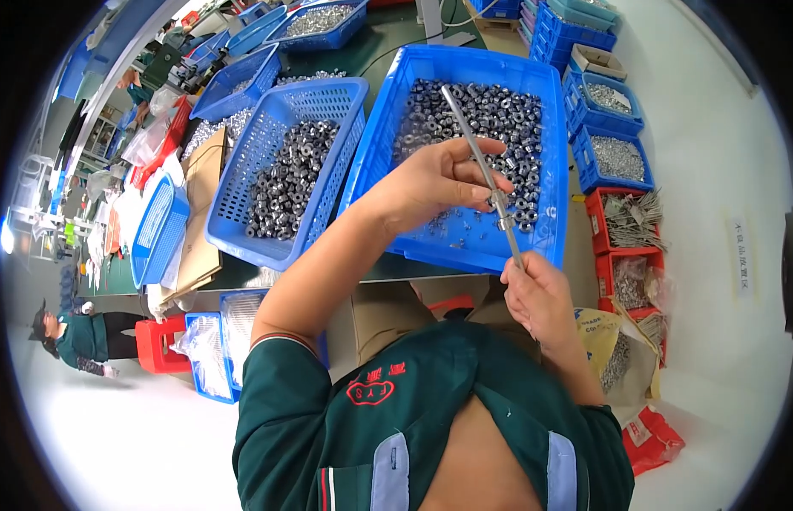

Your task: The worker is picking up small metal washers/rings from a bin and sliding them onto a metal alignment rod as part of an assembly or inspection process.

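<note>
While both hands work one thin metal rod [482, 162] over a blue bin [550, 153], small parts ride on it.

Right hand [541, 298] is closed around the rod's lower end; left hand [439, 183] pinches a small steel nut [499, 201] at mid-shaft, fingers curled shut. Rod slants up-left, its tip over the loose nuts [490, 115] in the bin. Risk, as judged: if the rod tips downward or the pinch slackens, the threaded nut could slide off and drop among the others. Count: one rod, two hands, one solid bin in use, one perforated basket [243, 183] beside it; nuts too many to count.
</note>
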Available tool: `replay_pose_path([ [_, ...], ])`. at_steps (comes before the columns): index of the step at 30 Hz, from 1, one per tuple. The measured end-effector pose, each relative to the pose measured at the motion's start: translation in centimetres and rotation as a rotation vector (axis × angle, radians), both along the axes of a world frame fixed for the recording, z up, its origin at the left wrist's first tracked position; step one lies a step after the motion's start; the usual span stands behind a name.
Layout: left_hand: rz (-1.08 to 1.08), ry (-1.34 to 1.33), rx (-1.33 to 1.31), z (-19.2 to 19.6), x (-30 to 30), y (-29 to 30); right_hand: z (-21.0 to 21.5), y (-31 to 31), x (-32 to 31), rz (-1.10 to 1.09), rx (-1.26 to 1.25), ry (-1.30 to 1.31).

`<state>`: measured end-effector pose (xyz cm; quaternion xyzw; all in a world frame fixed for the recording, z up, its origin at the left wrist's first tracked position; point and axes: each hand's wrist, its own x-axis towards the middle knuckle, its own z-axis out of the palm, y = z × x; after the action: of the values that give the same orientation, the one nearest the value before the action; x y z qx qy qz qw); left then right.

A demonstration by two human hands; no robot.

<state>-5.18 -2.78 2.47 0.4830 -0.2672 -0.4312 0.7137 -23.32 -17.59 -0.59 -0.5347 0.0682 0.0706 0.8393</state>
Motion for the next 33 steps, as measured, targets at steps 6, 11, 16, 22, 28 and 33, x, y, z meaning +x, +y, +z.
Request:
replay_pose_path([
  [6, -0.106, -0.073, 0.094, 0.0, 0.7, 0.5, -0.2, 0.1, -0.4, -0.001, -0.001, 0.039],
  [11, -0.008, -0.287, 0.195, 0.1, 1.5, 0.1, -0.4, -0.3, -0.6, -0.038, -0.001, 0.053],
  [16, 0.341, -1.001, 0.562, -0.1, 4.4, 0.7, -0.9, -1.3, -1.6, -0.11, -0.043, 0.056],
  [22, -0.069, -1.562, 1.015, -4.3, 6.0, -1.0, -1.9, -1.3, -1.9, -0.151, -0.079, 0.077],
  [28, -0.196, -1.627, 1.0, -7.7, 6.9, -2.0, -2.4, -1.7, -1.6, -0.14, -0.052, 0.043],
  [33, -0.079, -1.46, 0.885, -6.2, 7.6, -1.9, -2.2, -1.9, -1.4, -0.109, -0.031, 0.04],
])
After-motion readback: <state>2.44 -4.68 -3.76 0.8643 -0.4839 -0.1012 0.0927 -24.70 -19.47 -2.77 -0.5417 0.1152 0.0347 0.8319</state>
